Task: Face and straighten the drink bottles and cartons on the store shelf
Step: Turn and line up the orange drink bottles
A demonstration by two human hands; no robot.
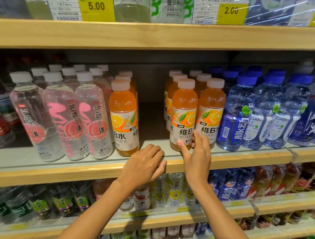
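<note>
On the middle shelf [77, 167], we are pinching the base of the front orange vitamin-B bottle [184, 109] with our right hand [196, 154], the grip closing thumb on one side and fingers on the other. Our left hand [143, 164] is resting on the shelf's front edge, its grip loose and holding no bottle. The held bottle and its right-hand neighbour [211, 111] are standing upright at the shelf front, labels facing out, so this pair looks nearly done. The lone orange bottle [124, 115] across the gap is showing its label turned off-centre, and the blue bottles [233, 112] are facing several ways; those are waiting. Rear rows are mostly hidden, so their facing is unclear.
</note>
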